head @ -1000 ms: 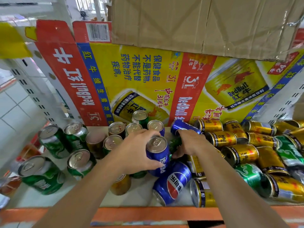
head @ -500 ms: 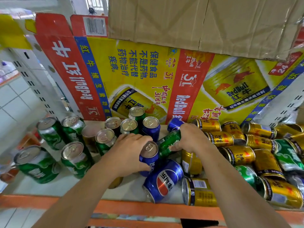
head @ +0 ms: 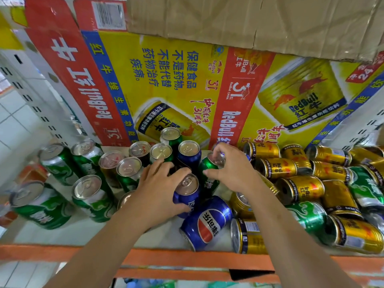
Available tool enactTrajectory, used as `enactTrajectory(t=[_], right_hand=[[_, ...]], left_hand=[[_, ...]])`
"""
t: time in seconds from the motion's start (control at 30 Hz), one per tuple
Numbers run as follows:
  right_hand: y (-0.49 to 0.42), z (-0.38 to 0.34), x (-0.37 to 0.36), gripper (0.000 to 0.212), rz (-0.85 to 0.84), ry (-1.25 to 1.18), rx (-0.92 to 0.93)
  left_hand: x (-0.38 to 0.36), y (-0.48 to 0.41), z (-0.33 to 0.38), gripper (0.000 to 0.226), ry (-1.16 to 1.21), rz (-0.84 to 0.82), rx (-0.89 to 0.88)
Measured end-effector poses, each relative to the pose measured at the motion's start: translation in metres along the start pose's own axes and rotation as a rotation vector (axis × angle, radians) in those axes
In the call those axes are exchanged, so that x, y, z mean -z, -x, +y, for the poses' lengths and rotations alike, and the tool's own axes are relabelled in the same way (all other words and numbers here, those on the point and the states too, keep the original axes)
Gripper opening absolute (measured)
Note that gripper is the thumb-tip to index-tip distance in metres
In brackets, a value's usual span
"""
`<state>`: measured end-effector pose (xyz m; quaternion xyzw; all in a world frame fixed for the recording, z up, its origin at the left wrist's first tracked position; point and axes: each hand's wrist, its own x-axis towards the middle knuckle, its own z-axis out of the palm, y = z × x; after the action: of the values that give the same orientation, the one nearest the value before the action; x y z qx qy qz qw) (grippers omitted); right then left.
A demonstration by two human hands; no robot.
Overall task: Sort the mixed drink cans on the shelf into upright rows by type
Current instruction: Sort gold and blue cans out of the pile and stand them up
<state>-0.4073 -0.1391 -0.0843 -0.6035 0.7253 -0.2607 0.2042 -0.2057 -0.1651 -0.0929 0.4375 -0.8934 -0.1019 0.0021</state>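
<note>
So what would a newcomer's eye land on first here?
The huge yellow and red Red Bull carton fills the back of the shelf. On the right lies a jumbled heap of gold cans, while at the centre the left hand holds an upright blue can and the right hand grips a green can by its top.

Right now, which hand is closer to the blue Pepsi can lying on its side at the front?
Left. The left hand grips the upright blue can just beside the lying Pepsi can; the right hand is further back, atop a green can.
</note>
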Motion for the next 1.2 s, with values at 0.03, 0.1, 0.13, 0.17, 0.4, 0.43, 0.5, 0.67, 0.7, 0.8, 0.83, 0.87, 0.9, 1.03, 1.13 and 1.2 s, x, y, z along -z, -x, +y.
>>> enactTrajectory(t=[0.03, 0.1, 0.13, 0.17, 0.4, 0.43, 0.5, 0.67, 0.7, 0.8, 0.83, 0.87, 0.9, 1.03, 1.13, 1.2], right_hand=[[0.001, -0.002, 0.0, 0.038, 0.012, 0.013, 0.005], [0.003, -0.004, -0.005, 0.04, 0.05, 0.074, 0.024], [0.003, -0.006, -0.008, 0.041, 0.07, 0.13, 0.031], [0.002, -0.007, -0.011, 0.04, 0.089, 0.195, 0.038], [-0.009, -0.005, -0.001, 0.028, 0.064, 0.102, -0.047], [-0.007, -0.003, 0.002, 0.03, 0.053, 0.065, -0.074], [0.0, 0.002, 0.008, 0.041, 0.048, 0.032, -0.121], [0.035, 0.027, 0.024, 0.06, -0.055, -0.001, -0.35], [0.04, 0.032, 0.025, 0.063, -0.118, 0.023, -0.364], [0.048, 0.037, 0.025, 0.069, -0.208, 0.031, -0.346], [0.049, 0.038, 0.025, 0.066, -0.188, 0.035, -0.322], [0.05, 0.041, 0.025, 0.061, -0.154, 0.036, -0.294], [0.053, 0.044, 0.026, 0.056, -0.117, 0.027, -0.275], [0.068, 0.061, 0.038, 0.039, 0.0, -0.076, -0.214], [0.075, 0.068, 0.048, 0.034, 0.046, -0.103, -0.151], [0.076, 0.071, 0.052, 0.033, 0.05, -0.115, -0.113]], left_hand=[[0.0, 0.0, -0.001, 0.09, -0.012, 0.0, -0.003], [0.001, 0.001, -0.003, 0.091, -0.03, 0.009, -0.025], [0.003, 0.001, -0.004, 0.091, -0.029, 0.011, -0.034], [0.004, 0.001, -0.004, 0.09, -0.022, 0.007, -0.041], [0.011, 0.001, -0.003, 0.079, 0.101, -0.019, -0.092], [0.01, 0.002, 0.0, 0.077, 0.112, -0.025, -0.11], [0.006, 0.002, 0.005, 0.075, 0.101, -0.037, -0.143], [0.006, 0.0, 0.029, 0.065, -0.056, 0.036, -0.3], [0.005, -0.002, 0.035, 0.06, -0.088, 0.07, -0.352], [-0.01, -0.011, 0.053, 0.044, -0.125, 0.122, -0.466], [-0.011, -0.012, 0.062, 0.041, -0.131, 0.069, -0.467], [-0.007, -0.012, 0.073, 0.038, -0.151, 0.001, -0.447], [-0.008, -0.012, 0.082, 0.036, -0.172, -0.069, -0.412], [-0.023, -0.02, 0.104, 0.033, -0.208, -0.244, -0.217], [-0.034, -0.024, 0.111, 0.044, -0.131, -0.347, -0.066], [-0.04, -0.023, 0.112, 0.067, -0.045, -0.338, 0.021]])
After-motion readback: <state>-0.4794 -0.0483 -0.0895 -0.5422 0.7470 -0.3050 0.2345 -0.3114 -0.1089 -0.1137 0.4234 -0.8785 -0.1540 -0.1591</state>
